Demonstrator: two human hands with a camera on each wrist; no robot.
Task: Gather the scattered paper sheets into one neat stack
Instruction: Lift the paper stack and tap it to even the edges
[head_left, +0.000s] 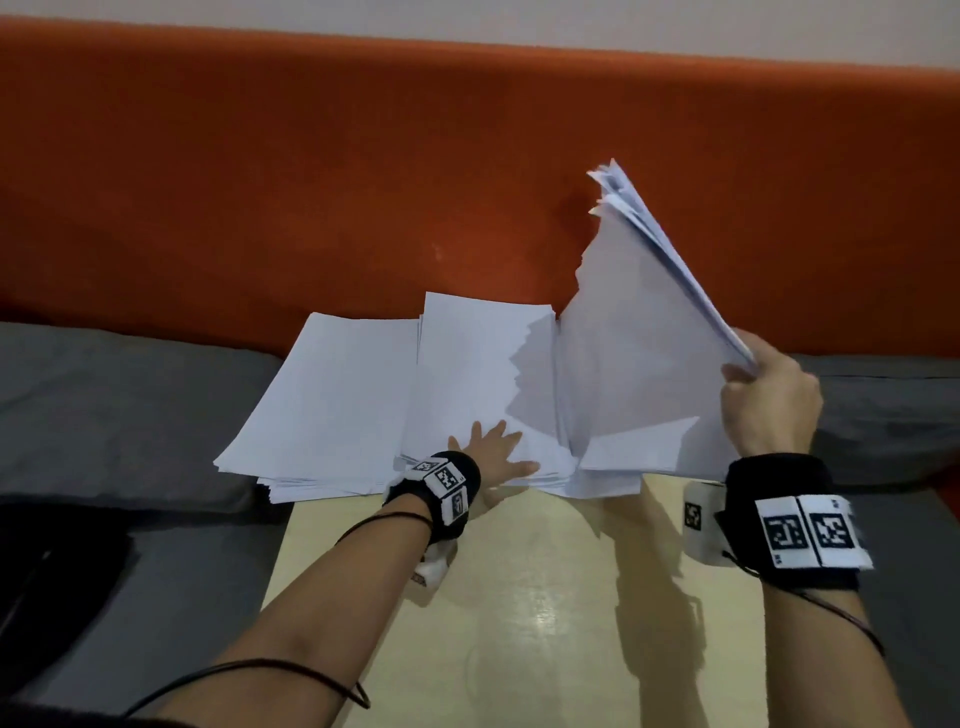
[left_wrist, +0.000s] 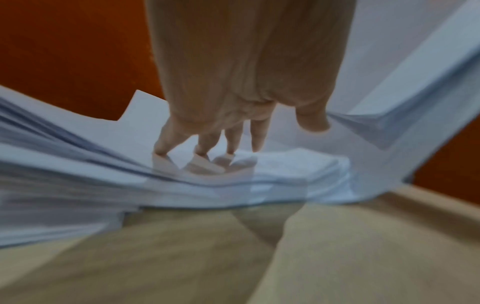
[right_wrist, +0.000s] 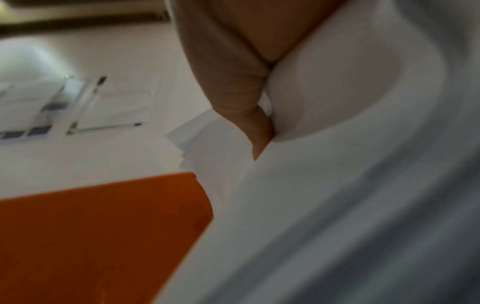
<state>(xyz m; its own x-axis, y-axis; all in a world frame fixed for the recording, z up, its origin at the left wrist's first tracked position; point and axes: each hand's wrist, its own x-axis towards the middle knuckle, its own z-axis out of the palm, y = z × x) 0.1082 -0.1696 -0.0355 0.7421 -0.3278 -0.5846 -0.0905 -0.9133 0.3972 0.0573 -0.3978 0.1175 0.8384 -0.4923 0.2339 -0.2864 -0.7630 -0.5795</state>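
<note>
A spread pile of white paper sheets (head_left: 363, 395) lies at the far edge of a pale wooden table (head_left: 519, 623). My left hand (head_left: 493, 452) lies flat on the pile with straight, spread fingers (left_wrist: 233, 142) pressing the top sheet. My right hand (head_left: 769, 400) grips the near edge of a thick bundle of sheets (head_left: 639, 332) and holds it tilted up on its left edge beside the pile. In the right wrist view, the thumb (right_wrist: 241, 98) pinches that bundle (right_wrist: 337, 185). Uneven corners fan out at the bundle's top.
An orange backrest (head_left: 311, 171) rises behind the table. Grey cushions (head_left: 104, 405) lie on both sides, and a dark object (head_left: 52, 587) sits at the left. The near half of the table carries only shadows of my arms.
</note>
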